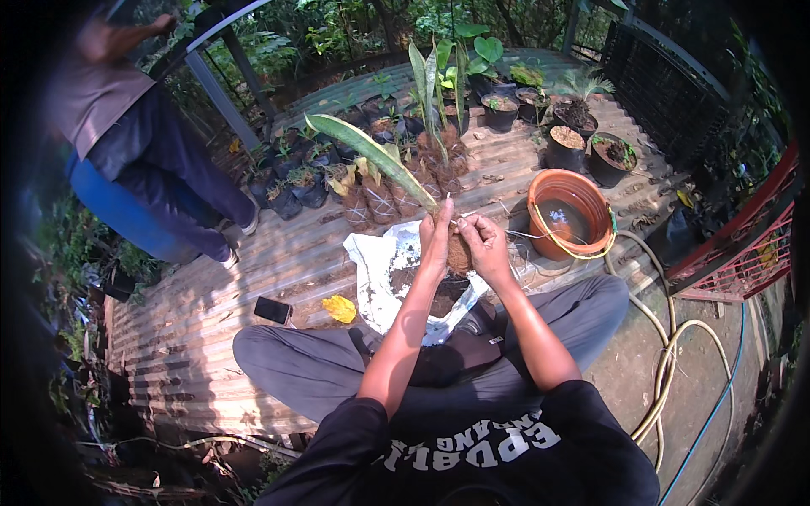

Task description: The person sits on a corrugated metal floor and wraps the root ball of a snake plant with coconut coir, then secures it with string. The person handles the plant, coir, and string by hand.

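Observation:
My left hand grips a snake plant cutting at its base, thumb pointing up. Its long leaf leans away to the upper left. Below the leaf, a ball of brown coir fibre shows between my hands. With thumb and fingertips, my right hand pinches a thin pale string at the leaf base; the string trails to the right. Under both hands lies an opened white sack with dark soil in it, partly hidden by my left forearm.
Coir-wrapped plants tied with string stand ahead, near potted plants. An orange bucket of water is at right, beside a hose. A phone and yellow leaf lie at left. Another person stands at upper left.

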Action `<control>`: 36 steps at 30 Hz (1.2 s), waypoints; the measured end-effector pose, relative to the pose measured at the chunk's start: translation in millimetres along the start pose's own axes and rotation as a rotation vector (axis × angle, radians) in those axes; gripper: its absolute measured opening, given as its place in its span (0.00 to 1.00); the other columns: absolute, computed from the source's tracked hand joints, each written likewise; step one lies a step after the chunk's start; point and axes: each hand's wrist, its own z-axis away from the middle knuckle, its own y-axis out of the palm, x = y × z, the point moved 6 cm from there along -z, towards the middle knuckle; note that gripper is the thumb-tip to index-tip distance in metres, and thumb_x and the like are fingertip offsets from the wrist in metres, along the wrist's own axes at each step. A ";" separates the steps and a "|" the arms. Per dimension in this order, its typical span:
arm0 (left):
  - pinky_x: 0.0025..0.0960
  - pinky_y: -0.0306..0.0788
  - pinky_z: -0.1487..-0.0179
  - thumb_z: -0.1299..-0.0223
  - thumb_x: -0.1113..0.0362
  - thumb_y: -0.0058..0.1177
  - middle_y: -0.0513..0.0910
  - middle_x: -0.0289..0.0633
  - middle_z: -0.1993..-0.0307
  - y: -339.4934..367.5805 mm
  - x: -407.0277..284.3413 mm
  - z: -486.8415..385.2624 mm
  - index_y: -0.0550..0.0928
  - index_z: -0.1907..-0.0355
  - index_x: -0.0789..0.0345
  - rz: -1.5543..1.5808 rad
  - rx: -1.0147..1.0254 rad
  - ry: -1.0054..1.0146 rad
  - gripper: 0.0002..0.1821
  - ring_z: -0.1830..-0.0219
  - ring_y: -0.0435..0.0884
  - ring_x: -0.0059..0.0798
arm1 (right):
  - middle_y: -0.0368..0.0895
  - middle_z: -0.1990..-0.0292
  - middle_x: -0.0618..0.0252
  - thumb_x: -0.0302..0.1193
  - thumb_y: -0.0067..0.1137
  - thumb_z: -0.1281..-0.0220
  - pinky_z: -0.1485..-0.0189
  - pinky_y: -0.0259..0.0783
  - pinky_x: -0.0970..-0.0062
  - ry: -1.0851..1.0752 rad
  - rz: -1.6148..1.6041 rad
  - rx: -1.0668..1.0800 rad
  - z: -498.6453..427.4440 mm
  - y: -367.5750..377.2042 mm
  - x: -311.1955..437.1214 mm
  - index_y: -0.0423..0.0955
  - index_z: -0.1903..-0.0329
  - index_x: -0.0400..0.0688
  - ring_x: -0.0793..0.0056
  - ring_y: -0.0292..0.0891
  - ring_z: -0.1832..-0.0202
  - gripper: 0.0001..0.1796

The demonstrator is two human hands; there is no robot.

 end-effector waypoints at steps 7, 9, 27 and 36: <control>0.27 0.72 0.59 0.49 0.34 0.66 0.75 0.34 0.67 -9.3 -9.5 -1.9 0.74 0.63 0.65 0.387 0.465 0.101 0.34 0.65 0.76 0.21 | 0.78 0.68 0.74 0.31 0.57 0.28 0.56 0.68 0.80 0.114 0.038 0.299 -2.6 12.3 22.0 0.76 0.66 0.40 0.88 0.70 0.63 0.10; 0.27 0.72 0.59 0.51 0.37 0.70 0.74 0.33 0.67 -10.5 -22.3 2.0 0.74 0.63 0.64 0.276 0.551 0.123 0.33 0.64 0.76 0.22 | 0.78 0.68 0.73 0.30 0.57 0.29 0.56 0.69 0.79 0.150 0.102 0.369 -7.4 9.3 24.5 0.76 0.66 0.39 0.87 0.70 0.63 0.10; 0.40 0.70 0.51 0.46 0.64 0.58 0.72 0.40 0.70 -26.6 -55.1 1.4 0.71 0.66 0.63 0.479 0.559 0.123 0.11 0.63 0.73 0.33 | 0.75 0.74 0.74 0.36 0.60 0.30 0.64 0.67 0.77 0.325 0.420 0.300 -13.3 -1.1 51.2 0.78 0.66 0.36 0.87 0.65 0.69 0.14; 0.48 0.71 0.42 0.43 0.60 0.56 0.73 0.40 0.63 -21.9 -82.8 -0.1 0.69 0.63 0.60 0.800 0.604 0.151 0.12 0.51 0.75 0.38 | 0.71 0.75 0.79 0.36 0.60 0.30 0.66 0.61 0.81 0.200 0.196 0.253 -12.4 -2.7 -2.6 0.73 0.70 0.42 0.90 0.61 0.70 0.14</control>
